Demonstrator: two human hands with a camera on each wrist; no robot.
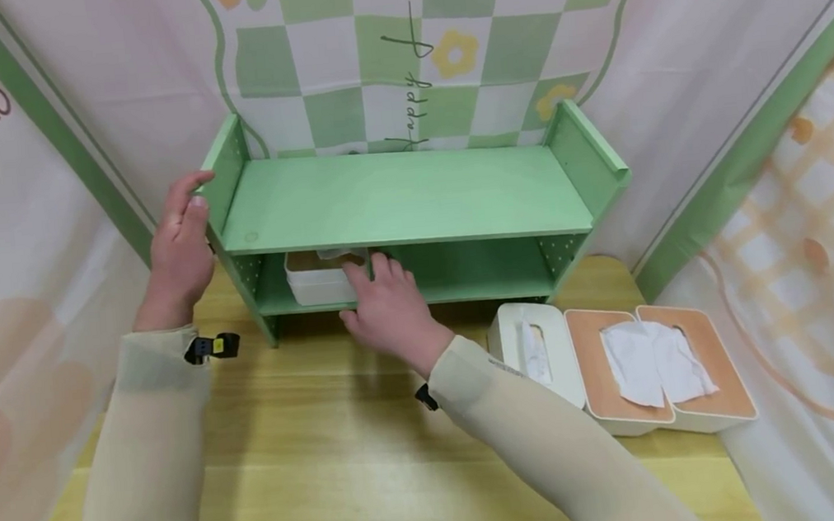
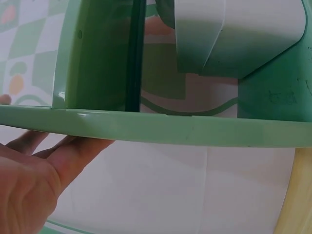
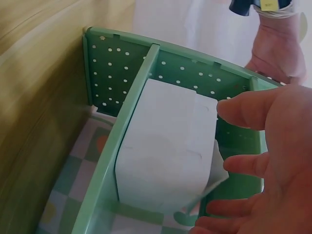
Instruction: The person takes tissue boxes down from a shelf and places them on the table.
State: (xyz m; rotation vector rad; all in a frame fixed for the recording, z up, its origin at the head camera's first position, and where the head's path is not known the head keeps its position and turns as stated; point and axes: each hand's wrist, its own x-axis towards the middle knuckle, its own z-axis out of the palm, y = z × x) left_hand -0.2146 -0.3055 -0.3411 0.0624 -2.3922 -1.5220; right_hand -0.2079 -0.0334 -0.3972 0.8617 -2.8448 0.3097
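A green two-tier shelf [image 1: 404,199] stands on the wooden table. My left hand [image 1: 181,246] holds the upper edge of its left side panel, fingers lying along the outer face in the left wrist view. On the lower tier, at the left, sits a white tissue box [image 1: 323,290] with a tan top and a tissue poking out. My right hand [image 1: 395,308] is at this box's right front corner, fingers spread and reaching in beneath the upper board. In the right wrist view, the thumb [image 3: 241,109] is right at the box's upper edge.
Right of the shelf stand a white tissue box [image 1: 536,349] and two tan-topped tissue boxes [image 1: 592,369] side by side, with white tissues sticking out. Patterned curtains [image 1: 429,61] hang behind and at both sides. The upper board [image 1: 408,240] overhangs the lower tier.
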